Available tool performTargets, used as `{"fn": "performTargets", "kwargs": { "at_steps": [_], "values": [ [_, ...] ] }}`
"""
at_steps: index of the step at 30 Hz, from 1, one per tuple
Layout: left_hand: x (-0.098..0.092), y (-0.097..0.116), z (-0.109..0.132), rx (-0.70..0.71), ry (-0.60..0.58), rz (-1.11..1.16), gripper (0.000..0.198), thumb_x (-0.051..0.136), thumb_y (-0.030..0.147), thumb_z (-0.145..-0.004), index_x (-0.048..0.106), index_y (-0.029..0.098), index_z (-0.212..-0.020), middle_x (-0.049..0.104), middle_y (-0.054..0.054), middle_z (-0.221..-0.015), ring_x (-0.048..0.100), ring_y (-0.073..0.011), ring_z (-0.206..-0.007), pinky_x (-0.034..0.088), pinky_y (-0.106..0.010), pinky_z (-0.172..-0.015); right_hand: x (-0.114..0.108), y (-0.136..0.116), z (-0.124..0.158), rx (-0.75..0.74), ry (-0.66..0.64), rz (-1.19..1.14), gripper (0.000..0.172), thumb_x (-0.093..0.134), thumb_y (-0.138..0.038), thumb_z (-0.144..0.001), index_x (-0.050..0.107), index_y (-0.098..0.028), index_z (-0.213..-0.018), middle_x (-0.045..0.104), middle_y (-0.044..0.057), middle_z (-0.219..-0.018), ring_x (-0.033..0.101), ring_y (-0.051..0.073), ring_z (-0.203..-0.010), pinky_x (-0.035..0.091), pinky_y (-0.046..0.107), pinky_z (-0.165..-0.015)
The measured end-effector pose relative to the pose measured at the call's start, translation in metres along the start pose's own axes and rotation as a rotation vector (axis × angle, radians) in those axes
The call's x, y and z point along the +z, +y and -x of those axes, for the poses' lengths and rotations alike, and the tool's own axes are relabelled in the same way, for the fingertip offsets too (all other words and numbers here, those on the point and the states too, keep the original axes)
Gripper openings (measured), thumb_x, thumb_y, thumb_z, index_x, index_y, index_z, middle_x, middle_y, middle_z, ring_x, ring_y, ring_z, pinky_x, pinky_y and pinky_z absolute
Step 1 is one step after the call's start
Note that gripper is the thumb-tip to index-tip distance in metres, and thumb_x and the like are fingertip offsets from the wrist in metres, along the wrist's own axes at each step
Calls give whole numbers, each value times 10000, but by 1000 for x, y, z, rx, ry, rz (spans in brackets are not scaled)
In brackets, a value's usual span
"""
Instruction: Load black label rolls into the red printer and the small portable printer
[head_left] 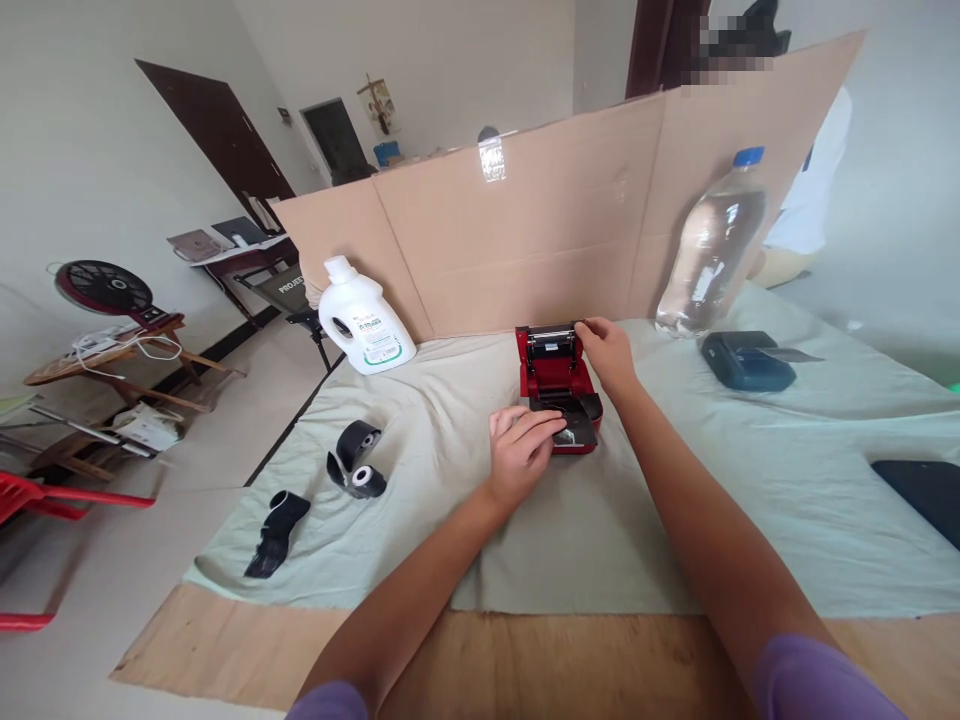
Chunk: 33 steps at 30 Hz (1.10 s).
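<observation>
A small red printer (556, 378) stands open in the middle of the cloth-covered table (735, 480), its lid (546, 340) raised. My left hand (521, 450) lies on the printer's near end, fingers stretched flat over its black front part. My right hand (606, 352) holds the right edge of the raised lid, fingers curled on it. Two black rolls (356, 460) lie to the left of my left hand, and a crumpled black strip (275, 532) lies nearer the table's left edge.
A white detergent bottle (364, 318) stands at the back left and a large clear water bottle (712, 245) at the back right, before a cardboard screen (555, 220). A dark blue device (746, 360) and a black flat object (922, 495) lie at the right. Another person stands behind the screen.
</observation>
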<state>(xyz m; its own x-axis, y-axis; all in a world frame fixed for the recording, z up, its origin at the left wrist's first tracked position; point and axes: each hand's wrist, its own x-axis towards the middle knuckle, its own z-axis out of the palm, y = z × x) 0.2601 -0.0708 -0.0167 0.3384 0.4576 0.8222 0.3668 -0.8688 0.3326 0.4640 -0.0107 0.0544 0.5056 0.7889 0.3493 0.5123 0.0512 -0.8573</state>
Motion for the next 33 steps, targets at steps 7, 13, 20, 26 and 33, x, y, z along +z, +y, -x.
{"fn": "performTargets", "kwargs": {
  "at_steps": [7, 13, 20, 26, 33],
  "values": [
    [-1, -4, -3, 61, 101, -52, 288, 570, 139, -899, 781, 319, -977, 683, -49, -1137, 556, -203, -1027, 453, -377, -915, -1, 35, 40, 41, -36, -320, 425, 577, -319, -692, 672, -221, -1094, 510, 83, -1326, 585, 215, -1091, 491, 346, -927],
    [1, -6, -4, -14, 42, -31, 296, 607, 160, -873, 747, 317, -1081, 613, -69, -1286, 555, -226, -1109, 467, -408, -975, 2, 67, 66, 115, -178, -579, 629, 560, -344, -748, 518, -250, -1368, 530, 79, -1461, 520, 244, -1317, 431, 398, -1089],
    [-4, -17, -12, -265, -130, 14, 624, 660, 165, -793, 521, 245, -1395, 670, -66, -1250, 569, -261, -1140, 509, -412, -984, 16, 78, 69, 132, -169, -682, 648, 562, -406, -779, 506, -251, -1406, 522, 69, -1501, 503, 266, -1365, 436, 427, -1108],
    [-2, -19, -13, -321, -144, 66, 598, 683, 201, -773, 547, 239, -1354, 687, -58, -1211, 638, -234, -1078, 521, -390, -985, 13, 68, 68, 131, -184, -673, 632, 521, -322, -738, 535, -247, -1366, 571, 65, -1448, 540, 269, -1323, 465, 419, -1075],
    [4, -25, -1, -292, -154, 125, 527, 642, 257, -836, 536, 225, -1350, 607, -87, -1357, 604, -233, -1225, 503, -372, -1049, 19, 77, 76, 59, -163, -740, 534, 509, -351, -858, 524, -236, -1380, 540, 66, -1476, 488, 240, -1373, 353, 419, -1171]
  ]
}}
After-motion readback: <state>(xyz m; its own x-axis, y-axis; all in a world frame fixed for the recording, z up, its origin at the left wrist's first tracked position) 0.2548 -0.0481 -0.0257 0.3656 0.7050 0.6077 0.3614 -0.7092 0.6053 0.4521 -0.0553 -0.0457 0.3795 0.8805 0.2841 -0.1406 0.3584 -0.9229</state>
